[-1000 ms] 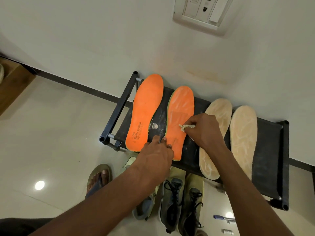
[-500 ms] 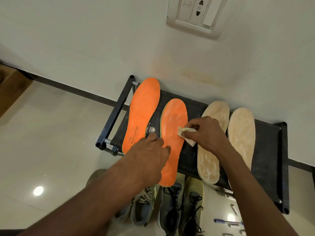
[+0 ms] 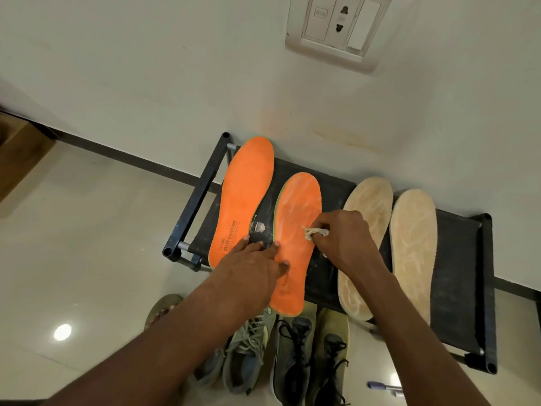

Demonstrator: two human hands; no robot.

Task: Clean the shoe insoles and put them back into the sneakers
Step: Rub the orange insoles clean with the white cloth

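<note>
We are wiping the 2nd orange insole [image 3: 295, 230] with a crumpled rag [image 3: 314, 232] pinched in our right hand [image 3: 345, 241], our left hand [image 3: 251, 266] pressing it flat-fingered, holding nothing; next, probably the heel end.

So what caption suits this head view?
Right hand wipes an orange insole with a cloth; left hand steadies it.

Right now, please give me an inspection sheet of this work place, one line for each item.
Surface: black rack, dusty, against the wall.
Job's things: two orange insoles, two beige insoles on the rack; sneakers on the floor below.
Clutter: pen on the floor.
Hands: left hand presses on the orange insoles; right hand pinches a cloth on the streaked one.
Cables: nothing seen.
Surroundings: wall socket, tiled floor.
</note>
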